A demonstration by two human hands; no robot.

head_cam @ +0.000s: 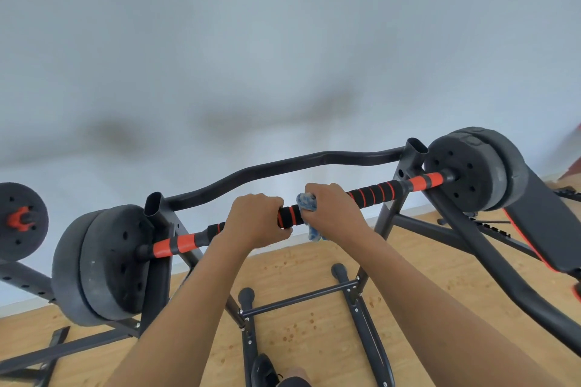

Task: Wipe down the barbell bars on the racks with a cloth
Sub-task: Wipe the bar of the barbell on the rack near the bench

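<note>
cloth (309, 209) under right hand (333, 207); wrapped on bar (374, 193)

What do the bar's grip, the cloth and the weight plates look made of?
Bar grip: likely foam, matte black with orange stripes, soft-looking. Cloth: blue-white terry or microfibre, fuzzy, crumpled. Weight plates: matte dark rubber or plastic coating, scuffed; core hidden.
</note>
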